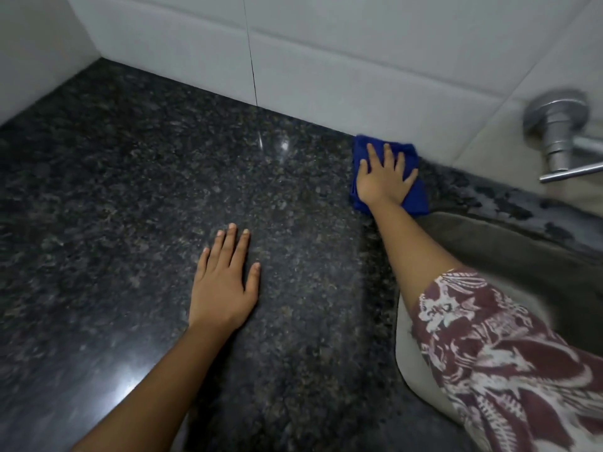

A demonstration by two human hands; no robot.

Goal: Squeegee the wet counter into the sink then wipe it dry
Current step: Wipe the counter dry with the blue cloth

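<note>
Both hands lie flat, fingers extended. The left hand (pixel 225 285) rests palm-down on the bare granite counter (pixel 130 190) and holds nothing. The right hand (pixel 383 177) presses a folded blue cloth (pixel 416 199) onto the counter with spread fingers; nothing is gripped or pinched. The cloth sits under and just beyond the right palm, touching the foot of the tiled wall (pixel 326 60) ahead of the fingertips.

Risks, as judged:
- The cloth is held by palm pressure only. A fast stroke could bunch it or let it slip out from under the hand.
- The sink (pixel 505 256) begins just right of the right wrist. A stroke toward it could drop the cloth edge into the basin and re-wet it.
- The left hand may leave prints on the polished surface.

Surroundings: a metal faucet (pixel 554 135) projects from the wall to the right of the right hand and limits reach along the narrow strip behind the sink, where mottled patches may be water. A patterned sleeve (pixel 489 353) covers the right upper arm. No squeegee is in view.
</note>
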